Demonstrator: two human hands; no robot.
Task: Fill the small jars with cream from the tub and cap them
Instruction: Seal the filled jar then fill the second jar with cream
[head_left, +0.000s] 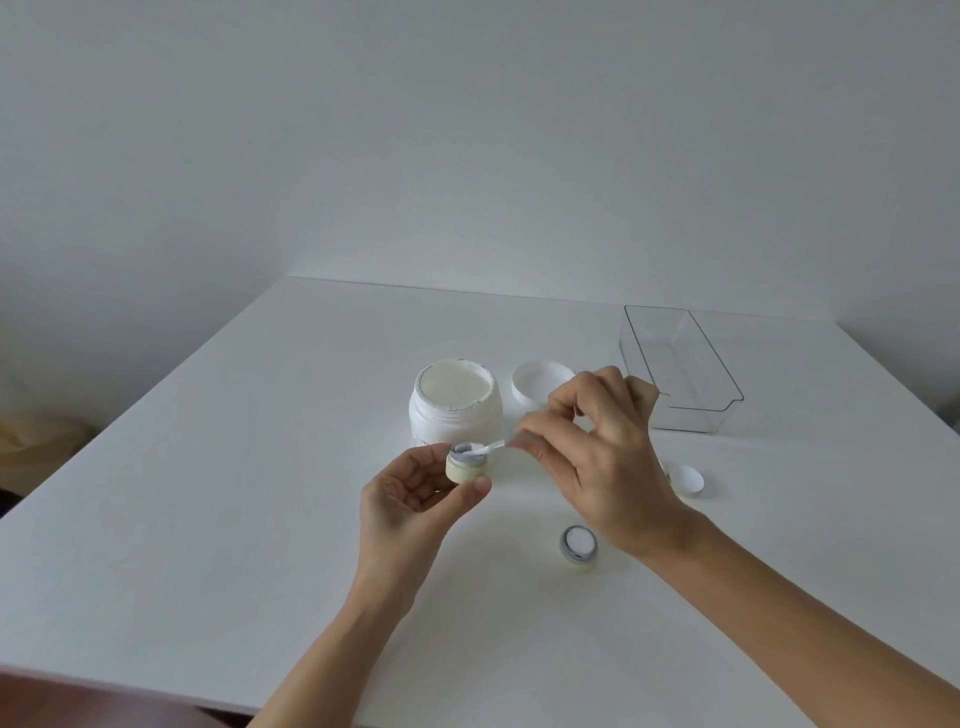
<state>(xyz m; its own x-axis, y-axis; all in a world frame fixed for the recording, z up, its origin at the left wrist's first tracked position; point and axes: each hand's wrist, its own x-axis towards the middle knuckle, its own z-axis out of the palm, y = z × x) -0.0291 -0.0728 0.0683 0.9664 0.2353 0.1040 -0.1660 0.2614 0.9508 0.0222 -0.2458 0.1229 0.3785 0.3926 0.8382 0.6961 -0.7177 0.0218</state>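
My left hand (410, 499) holds a small cream-coloured jar (465, 467) with a grey rim, lifted just above the table in front of the tub. My right hand (597, 447) pinches a small white spatula (491, 447), whose tip rests in the jar's mouth with white cream on it. The big white tub (456, 400) stands open behind, full of cream. A second small jar (578, 550) stands on the table under my right wrist, uncapped, with white cream inside. A small cap (688, 479) lies to the right, partly hidden by my right hand.
The tub's white lid (537, 382) lies upside down right of the tub. A clear plastic bin (680, 369) sits at the back right of the white table (208, 493). The table's near edge runs along the bottom left.
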